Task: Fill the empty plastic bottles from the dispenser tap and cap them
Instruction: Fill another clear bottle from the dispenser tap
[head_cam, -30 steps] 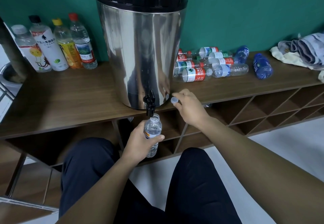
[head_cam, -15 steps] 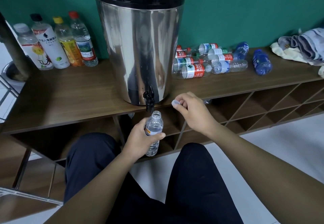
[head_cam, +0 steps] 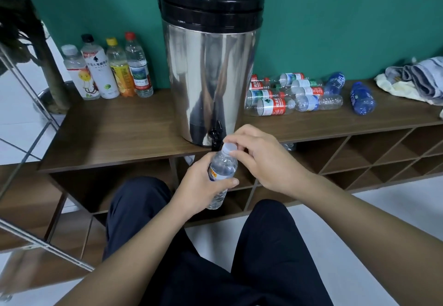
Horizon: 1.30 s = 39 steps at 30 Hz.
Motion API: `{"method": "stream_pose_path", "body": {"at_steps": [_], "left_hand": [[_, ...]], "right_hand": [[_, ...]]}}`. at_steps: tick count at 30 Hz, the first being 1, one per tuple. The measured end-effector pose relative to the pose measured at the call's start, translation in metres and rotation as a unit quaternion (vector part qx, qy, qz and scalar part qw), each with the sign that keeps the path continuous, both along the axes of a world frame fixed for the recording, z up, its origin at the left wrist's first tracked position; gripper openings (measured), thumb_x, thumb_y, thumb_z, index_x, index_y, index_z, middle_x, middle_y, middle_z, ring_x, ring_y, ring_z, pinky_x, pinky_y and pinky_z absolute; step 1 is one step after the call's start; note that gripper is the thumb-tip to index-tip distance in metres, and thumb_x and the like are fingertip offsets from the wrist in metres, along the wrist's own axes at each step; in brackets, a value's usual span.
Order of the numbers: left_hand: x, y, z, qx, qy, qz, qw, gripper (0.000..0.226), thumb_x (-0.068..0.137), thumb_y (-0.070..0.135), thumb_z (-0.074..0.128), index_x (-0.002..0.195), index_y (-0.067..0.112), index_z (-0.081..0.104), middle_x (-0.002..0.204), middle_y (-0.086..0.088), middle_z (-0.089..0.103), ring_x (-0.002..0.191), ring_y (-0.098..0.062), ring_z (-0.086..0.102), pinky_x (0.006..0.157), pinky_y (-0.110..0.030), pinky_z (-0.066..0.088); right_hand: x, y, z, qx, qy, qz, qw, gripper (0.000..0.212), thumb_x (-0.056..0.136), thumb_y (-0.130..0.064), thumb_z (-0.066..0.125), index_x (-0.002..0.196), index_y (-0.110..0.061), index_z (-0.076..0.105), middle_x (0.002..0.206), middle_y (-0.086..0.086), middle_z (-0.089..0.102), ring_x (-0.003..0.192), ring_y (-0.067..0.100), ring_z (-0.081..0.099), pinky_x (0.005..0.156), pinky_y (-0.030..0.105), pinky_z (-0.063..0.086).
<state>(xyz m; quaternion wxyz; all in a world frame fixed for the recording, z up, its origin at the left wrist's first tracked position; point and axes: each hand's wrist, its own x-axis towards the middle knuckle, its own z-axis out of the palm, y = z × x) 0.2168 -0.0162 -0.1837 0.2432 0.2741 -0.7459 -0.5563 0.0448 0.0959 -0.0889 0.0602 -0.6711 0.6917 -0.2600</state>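
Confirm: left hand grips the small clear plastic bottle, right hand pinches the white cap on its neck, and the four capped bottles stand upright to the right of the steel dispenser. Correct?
One error: the four upright capped bottles stand left of the steel dispenser, per the head view. Rest holds: left hand grips the small clear plastic bottle, right hand pinches the white cap.

Tap [head_cam: 215, 135] partly hidden behind cap [head_cam: 229, 147]; bottle [head_cam: 221, 172] label mostly under left hand [head_cam: 200, 189]; text unreadable.

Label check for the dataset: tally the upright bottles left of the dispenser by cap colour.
White-capped bottle: 1
Black-capped bottle: 1
Yellow-capped bottle: 1
Red-capped bottle: 1
Total: 4
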Motion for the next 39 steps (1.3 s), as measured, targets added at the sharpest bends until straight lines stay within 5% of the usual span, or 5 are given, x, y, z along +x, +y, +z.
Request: {"method": "stream_pose_path", "body": {"at_steps": [8, 16, 21, 28, 39], "left_hand": [[0.049, -0.013, 0.059, 0.005, -0.016, -0.045, 0.999, 0.038, 0.087, 0.021, 0.097, 0.118, 0.027, 0.076, 0.105, 0.006, 0.080, 0.095, -0.003, 0.074, 0.083, -0.019, 0.056], [0.076, -0.031, 0.094, -0.030, 0.021, 0.004, 0.999, 0.048, 0.088, 0.026, 0.097, 0.129, 0.033, 0.073, 0.116, 0.013, 0.081, 0.108, -0.005, 0.076, 0.094, -0.026, 0.059], [0.093, -0.052, 0.104, -0.041, 0.017, 0.040, 0.998, 0.047, 0.089, 0.031, 0.096, 0.129, 0.033, 0.072, 0.114, 0.013, 0.082, 0.107, -0.006, 0.077, 0.096, -0.032, 0.060], [0.116, -0.081, 0.104, -0.036, 0.026, 0.093, 0.995, 0.046, 0.088, 0.029, 0.097, 0.126, 0.034, 0.072, 0.113, 0.017, 0.081, 0.105, -0.003, 0.076, 0.090, -0.026, 0.057], [0.134, -0.123, 0.099, -0.054, 0.035, 0.173, 0.983, 0.048, 0.083, 0.035, 0.099, 0.123, 0.034, 0.073, 0.109, 0.011, 0.080, 0.101, -0.009, 0.077, 0.097, -0.051, 0.064]], "right_hand": [[0.013, -0.025, 0.073, 0.037, 0.149, 0.153, 0.976, 0.028, 0.115, -0.024, 0.059, 0.140, -0.021, 0.072, 0.135, -0.006, 0.065, 0.117, 0.013, 0.067, 0.102, 0.032, 0.051], [0.048, -0.072, 0.113, -0.039, 0.215, 0.110, 0.970, 0.052, 0.106, -0.066, 0.055, 0.076, -0.025, 0.061, 0.073, -0.011, 0.055, 0.067, 0.009, 0.054, 0.068, 0.040, 0.051], [0.071, -0.095, 0.127, -0.058, 0.222, 0.052, 0.972, 0.068, 0.100, -0.086, 0.037, 0.076, -0.026, 0.060, 0.070, -0.011, 0.058, 0.067, 0.009, 0.055, 0.067, 0.045, 0.054], [0.085, -0.124, 0.141, 0.013, 0.223, 0.216, 0.950, 0.043, 0.114, -0.025, 0.055, 0.156, -0.032, 0.055, 0.138, -0.016, 0.057, 0.095, -0.014, 0.054, 0.091, 0.021, 0.049], [0.116, -0.202, 0.141, 0.016, 0.219, 0.219, 0.951, 0.028, 0.110, -0.047, 0.061, 0.100, -0.024, 0.075, 0.093, -0.011, 0.056, 0.083, 0.006, 0.056, 0.078, 0.034, 0.048]]}}
